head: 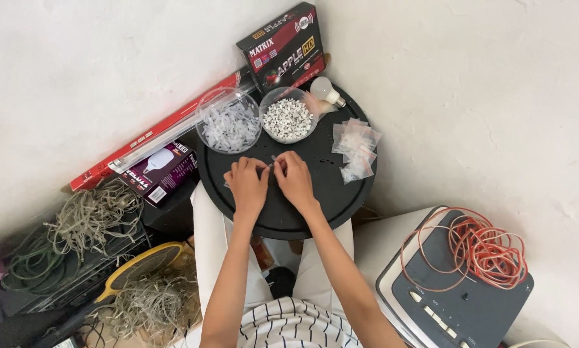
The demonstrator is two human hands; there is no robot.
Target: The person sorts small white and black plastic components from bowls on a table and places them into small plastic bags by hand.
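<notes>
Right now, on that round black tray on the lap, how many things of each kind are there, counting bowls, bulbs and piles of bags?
Clear round plastic bowls: 2, one of clear pieces, one of small white pieces
White light bulb: 1
Pile of small clear plastic bags: 1
Total: 4, on the round black tray. The left hand and right hand pinch something too small to identify.

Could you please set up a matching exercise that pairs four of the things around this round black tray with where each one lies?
Things:
1. bowl of clear plastic pieces
2. small clear bags
3. coil of red wire
4. light bulb

Places:
A. on the grey device at lower right
B. on the tray's right side
C. at the tray's far edge, beside the dark box
D. on the tray's left side, next to the bowl of white pieces

Pairs: 1-D, 2-B, 3-A, 4-C
</notes>
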